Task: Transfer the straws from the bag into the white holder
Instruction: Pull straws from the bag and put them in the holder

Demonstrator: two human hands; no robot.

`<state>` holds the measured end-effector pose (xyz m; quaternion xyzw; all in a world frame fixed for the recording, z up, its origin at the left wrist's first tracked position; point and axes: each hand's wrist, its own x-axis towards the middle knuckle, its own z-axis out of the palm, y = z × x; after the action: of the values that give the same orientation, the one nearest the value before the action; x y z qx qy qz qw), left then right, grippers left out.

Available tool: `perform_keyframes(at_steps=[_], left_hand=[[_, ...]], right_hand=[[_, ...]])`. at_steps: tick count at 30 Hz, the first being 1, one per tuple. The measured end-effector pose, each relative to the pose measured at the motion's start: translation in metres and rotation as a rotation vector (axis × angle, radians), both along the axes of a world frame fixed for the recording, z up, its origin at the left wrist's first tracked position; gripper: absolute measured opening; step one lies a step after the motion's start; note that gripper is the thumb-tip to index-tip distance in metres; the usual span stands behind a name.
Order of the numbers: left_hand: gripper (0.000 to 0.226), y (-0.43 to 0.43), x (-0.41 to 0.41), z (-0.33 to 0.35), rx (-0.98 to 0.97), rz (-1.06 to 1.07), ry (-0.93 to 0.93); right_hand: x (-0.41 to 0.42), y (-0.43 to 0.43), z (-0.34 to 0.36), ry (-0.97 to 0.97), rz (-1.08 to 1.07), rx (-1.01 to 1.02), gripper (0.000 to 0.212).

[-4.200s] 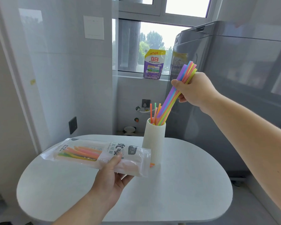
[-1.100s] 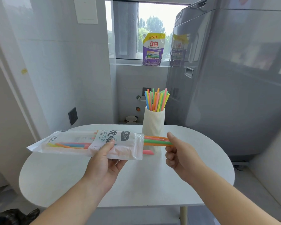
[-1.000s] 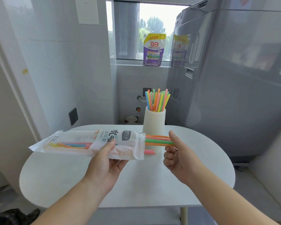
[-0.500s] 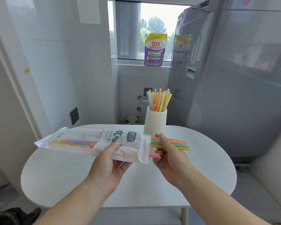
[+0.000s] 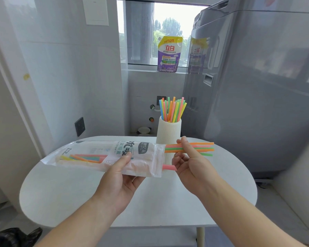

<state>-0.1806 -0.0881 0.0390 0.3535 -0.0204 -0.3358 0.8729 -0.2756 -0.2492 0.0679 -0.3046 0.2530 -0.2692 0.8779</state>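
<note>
My left hand [image 5: 120, 177] holds the clear plastic straw bag [image 5: 89, 154] level above the white table, its open end pointing right. Several coloured straws still lie inside the bag. My right hand [image 5: 191, 161] pinches a small bunch of orange, green and pink straws [image 5: 203, 148] that stick out of the bag's mouth to the right. One pink straw [image 5: 169, 167] pokes out lower down, untouched. The ribbed white holder [image 5: 169, 134] stands upright behind my hands, with several bright straws [image 5: 172, 110] standing in it.
The round white table [image 5: 168, 198] spreads below my hands. A tall grey washing machine [image 5: 257, 86] stands close on the right. A purple detergent pouch [image 5: 169, 54] sits on the window sill behind. A tiled wall is on the left.
My right hand has slid closer to the bag's mouth and re-gripped the protruding straws, which now stick out farther to the right. The bag has shifted slightly right.
</note>
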Motion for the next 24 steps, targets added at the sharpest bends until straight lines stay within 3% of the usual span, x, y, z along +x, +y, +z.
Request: perform_keyframes(at_steps=[8,17,24], left_hand=[[0.031,0.0,0.002,0.0,-0.002,0.009,0.008],[0.037,0.003,0.005,-0.001,-0.008,0.029,0.023],[0.035,0.004,0.006,-0.001,-0.011,0.029,0.015]], right_hand=[[-0.001,0.002,0.0,-0.003,-0.021,-0.115,0.031],[0.0,-0.009,-0.001,0.185,-0.029,-0.343,0.032],[-0.004,-0.012,0.001,0.141,0.013,-0.323,0.028]])
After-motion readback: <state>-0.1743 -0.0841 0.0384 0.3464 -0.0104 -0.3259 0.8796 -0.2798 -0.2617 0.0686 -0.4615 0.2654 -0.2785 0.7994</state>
